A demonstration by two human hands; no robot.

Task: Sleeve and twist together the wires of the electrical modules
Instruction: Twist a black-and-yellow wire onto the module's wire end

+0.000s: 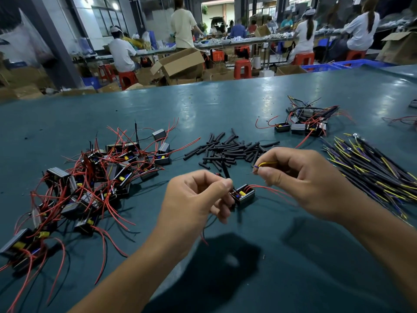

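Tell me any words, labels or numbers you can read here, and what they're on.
None can be read.
Module at the left hand: no print shows.
Modules in the left pile: any marking is too small and blurred.
Cardboard boxes behind the table: no print made out.
Papers on the far wall: blurred.

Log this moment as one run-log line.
left hand: holds module | right hand: pinches yellow wire | black sleeve: on module lead

Teal table [225, 105] carries a tangled module heap [90, 181], black sleeves [232, 150], wire bundle [372, 168], more modules [304, 123]
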